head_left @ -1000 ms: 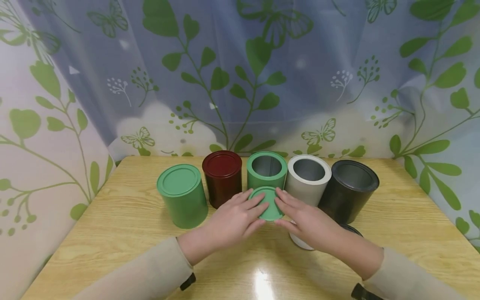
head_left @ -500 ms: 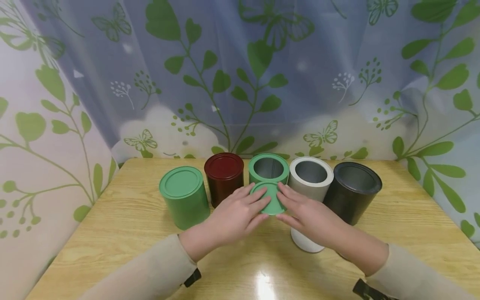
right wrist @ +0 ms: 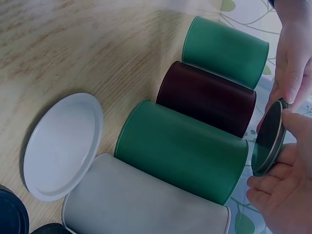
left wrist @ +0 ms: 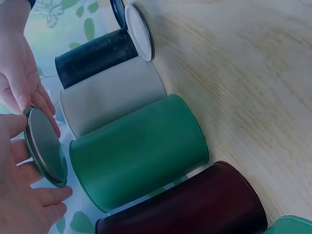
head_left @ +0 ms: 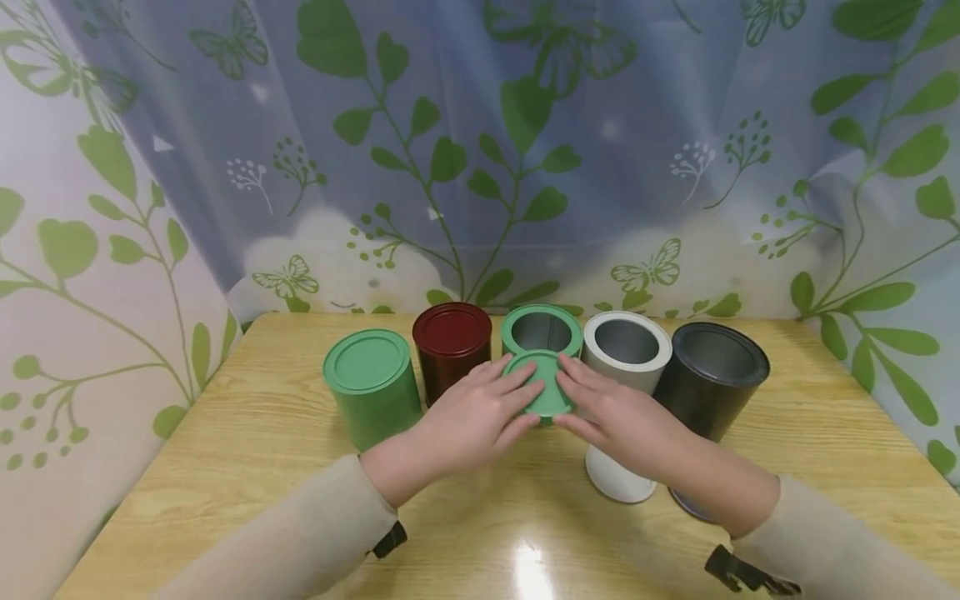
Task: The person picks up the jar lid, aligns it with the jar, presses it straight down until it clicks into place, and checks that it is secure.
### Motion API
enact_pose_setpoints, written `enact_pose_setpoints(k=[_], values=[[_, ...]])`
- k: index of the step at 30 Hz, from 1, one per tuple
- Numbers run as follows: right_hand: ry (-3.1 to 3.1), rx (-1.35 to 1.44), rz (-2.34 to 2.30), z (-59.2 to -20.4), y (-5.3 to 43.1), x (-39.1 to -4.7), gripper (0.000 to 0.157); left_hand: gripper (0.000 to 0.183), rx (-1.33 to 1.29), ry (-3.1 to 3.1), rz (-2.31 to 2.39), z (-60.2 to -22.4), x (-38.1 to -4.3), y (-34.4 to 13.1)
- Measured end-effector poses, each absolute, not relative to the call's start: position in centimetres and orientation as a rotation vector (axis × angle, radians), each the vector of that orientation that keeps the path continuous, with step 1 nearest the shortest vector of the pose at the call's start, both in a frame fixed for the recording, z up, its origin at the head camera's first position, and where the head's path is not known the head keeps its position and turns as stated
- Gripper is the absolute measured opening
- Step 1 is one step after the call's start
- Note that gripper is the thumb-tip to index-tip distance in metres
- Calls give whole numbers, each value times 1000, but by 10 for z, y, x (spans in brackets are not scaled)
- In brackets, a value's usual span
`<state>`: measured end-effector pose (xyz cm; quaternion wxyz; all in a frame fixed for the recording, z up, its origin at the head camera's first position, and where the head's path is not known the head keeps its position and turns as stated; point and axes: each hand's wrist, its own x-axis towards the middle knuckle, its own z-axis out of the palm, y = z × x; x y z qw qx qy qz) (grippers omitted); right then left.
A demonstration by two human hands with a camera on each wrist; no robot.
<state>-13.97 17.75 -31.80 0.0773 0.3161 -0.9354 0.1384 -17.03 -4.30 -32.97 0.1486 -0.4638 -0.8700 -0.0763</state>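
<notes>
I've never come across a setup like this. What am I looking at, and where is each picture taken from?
There's no machine: these are a person's bare left hand and right hand. The wide picture comes from a camera worn on the head, looking forward and down. The other two come from cameras on each wrist, so things look tipped sideways there.

On the wooden table, left to right in the wide picture, stand a closed green can, dark red can, open green can, open white can and black can. Nearer the person lie a white lid and a partly hidden dark disc.

Both hands hold a green lid, raised above the table.
</notes>
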Motion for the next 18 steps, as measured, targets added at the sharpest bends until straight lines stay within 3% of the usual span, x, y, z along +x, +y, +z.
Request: enact_pose_setpoints(k=[18], values=[[-2853,931,426,-313,179,-159,58,48,-1311,-2635,-166,-322,-186,-37]])
